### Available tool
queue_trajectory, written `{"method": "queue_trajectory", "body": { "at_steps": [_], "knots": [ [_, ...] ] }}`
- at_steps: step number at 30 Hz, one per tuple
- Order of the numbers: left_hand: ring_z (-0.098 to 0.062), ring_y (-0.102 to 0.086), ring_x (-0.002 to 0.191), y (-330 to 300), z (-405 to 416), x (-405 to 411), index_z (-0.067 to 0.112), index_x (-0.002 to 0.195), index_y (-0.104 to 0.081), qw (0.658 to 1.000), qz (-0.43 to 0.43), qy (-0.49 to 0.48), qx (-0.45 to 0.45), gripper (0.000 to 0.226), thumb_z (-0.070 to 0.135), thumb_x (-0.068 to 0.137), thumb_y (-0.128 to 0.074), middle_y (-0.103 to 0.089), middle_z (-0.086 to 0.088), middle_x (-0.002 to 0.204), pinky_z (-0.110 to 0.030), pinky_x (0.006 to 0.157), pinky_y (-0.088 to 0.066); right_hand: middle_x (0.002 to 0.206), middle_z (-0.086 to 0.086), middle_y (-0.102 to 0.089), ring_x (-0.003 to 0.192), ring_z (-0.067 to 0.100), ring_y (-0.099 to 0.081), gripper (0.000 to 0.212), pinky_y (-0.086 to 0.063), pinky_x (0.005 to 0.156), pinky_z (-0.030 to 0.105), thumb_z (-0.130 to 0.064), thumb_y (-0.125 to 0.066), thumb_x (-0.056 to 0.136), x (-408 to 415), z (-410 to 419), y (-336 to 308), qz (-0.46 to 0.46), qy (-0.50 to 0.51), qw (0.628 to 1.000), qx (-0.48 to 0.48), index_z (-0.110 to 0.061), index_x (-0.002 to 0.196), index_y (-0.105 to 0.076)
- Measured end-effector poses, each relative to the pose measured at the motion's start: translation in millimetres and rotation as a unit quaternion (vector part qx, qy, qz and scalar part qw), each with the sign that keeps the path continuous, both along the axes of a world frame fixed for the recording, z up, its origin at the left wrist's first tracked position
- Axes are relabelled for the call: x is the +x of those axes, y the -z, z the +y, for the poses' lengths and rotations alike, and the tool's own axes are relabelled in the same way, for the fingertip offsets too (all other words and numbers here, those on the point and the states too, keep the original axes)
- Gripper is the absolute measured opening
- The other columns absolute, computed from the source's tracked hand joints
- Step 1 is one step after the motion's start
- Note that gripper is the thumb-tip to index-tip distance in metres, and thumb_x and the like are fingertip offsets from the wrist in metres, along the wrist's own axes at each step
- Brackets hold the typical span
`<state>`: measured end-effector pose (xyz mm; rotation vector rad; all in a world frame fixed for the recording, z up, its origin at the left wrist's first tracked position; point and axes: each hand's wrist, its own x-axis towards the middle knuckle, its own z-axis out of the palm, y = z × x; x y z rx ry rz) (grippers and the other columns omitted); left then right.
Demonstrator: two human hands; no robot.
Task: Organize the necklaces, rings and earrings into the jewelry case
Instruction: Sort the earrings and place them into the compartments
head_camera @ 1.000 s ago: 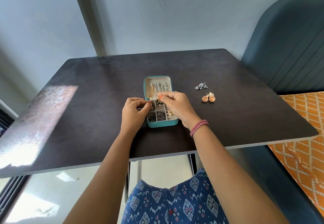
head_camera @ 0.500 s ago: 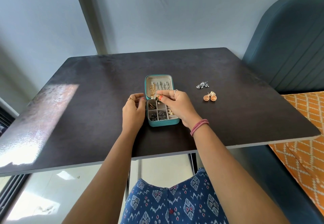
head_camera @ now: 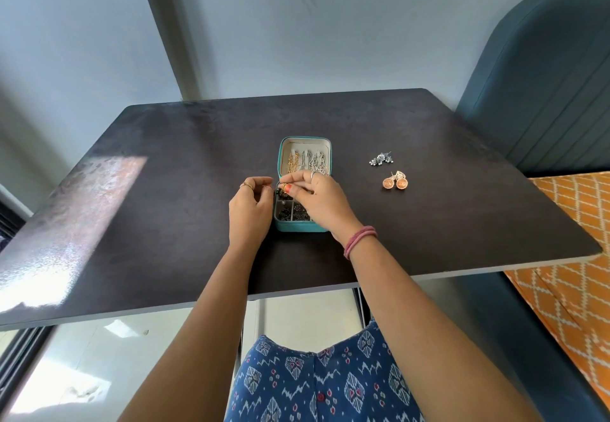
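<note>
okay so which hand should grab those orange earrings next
Right, probably. The orange earrings lie on the table to the right of the jewelry case, on the right hand side; the left hand sits beyond the case.

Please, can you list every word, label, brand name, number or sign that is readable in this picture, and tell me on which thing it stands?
There is no readable text anywhere in this view.
The jewelry case shows no brand or label.
The blue dress and the orange cushion carry only patterns, no letters.
</note>
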<state>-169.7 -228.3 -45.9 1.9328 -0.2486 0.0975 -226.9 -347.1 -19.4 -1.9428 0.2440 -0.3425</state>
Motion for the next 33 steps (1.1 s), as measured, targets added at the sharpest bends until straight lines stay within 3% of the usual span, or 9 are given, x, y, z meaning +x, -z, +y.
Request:
{"method": "queue_trajectory", "body": {
  "at_steps": [6, 9, 13, 18, 23, 26, 33],
  "knots": [
    [-0.002, -0.062, 0.082, -1.1, -0.2, -1.1, 0.022, 0.101, -0.061, 1.000, -0.001, -0.005, 0.002, 0.012, 0.018, 0.096, -0.050, -0.058, 0.019, 0.086, -0.036, 0.078, -0.058, 0.105, -0.006, -0.073, 0.101, 0.006, -0.064, 0.014, -0.050, 0.096, 0.037, -0.019, -0.061, 0.093, 2.2, 1.7, -1.9, -0.013, 0.038, 0.999, 0.007, -0.022, 0.102, -0.071],
    [-0.003, -0.063, 0.083, -1.2, 0.5, -1.7, 0.023, 0.100, -0.060, 1.000, 0.001, -0.003, 0.005, 0.012, 0.019, 0.096, -0.050, -0.062, 0.012, 0.092, -0.035, 0.077, -0.058, 0.103, -0.006, -0.073, 0.101, 0.008, -0.064, 0.013, -0.050, 0.095, 0.038, -0.021, -0.062, 0.092, 4.2, 2.8, -0.1, -0.005, 0.045, 0.998, -0.035, -0.024, 0.101, -0.071],
    [-0.006, -0.063, 0.081, -2.8, 0.8, -2.9, 0.022, 0.099, -0.062, 1.000, -0.001, -0.008, 0.008, 0.013, 0.018, 0.095, -0.050, -0.059, 0.016, 0.086, -0.038, 0.077, -0.057, 0.100, -0.008, -0.074, 0.102, 0.010, -0.065, 0.011, -0.048, 0.096, 0.041, -0.025, -0.065, 0.089, 7.9, 3.4, 2.8, 0.035, 0.031, 0.993, -0.111, -0.028, 0.097, -0.071],
    [-0.017, -0.066, 0.081, -2.7, 0.2, -3.0, 0.021, 0.096, -0.061, 1.000, 0.004, -0.008, 0.010, 0.015, 0.014, 0.093, -0.048, -0.063, 0.009, 0.084, -0.041, 0.077, -0.058, 0.107, -0.006, -0.072, 0.104, 0.009, -0.063, 0.016, -0.050, 0.097, 0.038, -0.022, -0.062, 0.092, 2.2, -6.8, -6.9, 0.086, -0.017, 0.992, -0.090, -0.024, 0.105, -0.071],
    [-0.014, -0.067, 0.078, -4.1, -1.0, -4.6, 0.020, 0.097, -0.060, 1.000, 0.013, -0.009, 0.001, 0.016, 0.013, 0.095, -0.047, -0.065, 0.006, 0.086, -0.028, 0.067, -0.058, 0.111, -0.002, -0.071, 0.106, 0.012, -0.064, 0.018, -0.048, 0.099, 0.038, -0.018, -0.062, 0.092, 2.2, -10.7, -9.1, 0.102, -0.042, 0.991, -0.074, -0.020, 0.108, -0.071],
    [-0.013, -0.067, 0.078, -4.8, -0.9, -5.2, 0.019, 0.098, -0.060, 1.000, 0.016, -0.010, -0.001, 0.016, 0.013, 0.095, -0.046, -0.064, 0.008, 0.084, -0.030, 0.068, -0.059, 0.107, -0.004, -0.072, 0.105, 0.012, -0.063, 0.016, -0.049, 0.099, 0.040, -0.020, -0.062, 0.092, 6.2, -8.2, -9.1, 0.106, -0.026, 0.992, -0.069, -0.023, 0.104, -0.072],
    [-0.013, -0.067, 0.077, -3.9, 0.5, -4.8, 0.021, 0.096, -0.060, 1.000, 0.011, -0.009, 0.001, 0.015, 0.013, 0.094, -0.047, -0.064, 0.007, 0.083, -0.036, 0.072, -0.059, 0.106, -0.005, -0.072, 0.105, 0.014, -0.063, 0.018, -0.048, 0.096, 0.043, -0.023, -0.062, 0.092, 6.5, 1.8, -5.1, 0.072, 0.024, 0.983, -0.168, -0.028, 0.106, -0.072]
  ]
}}
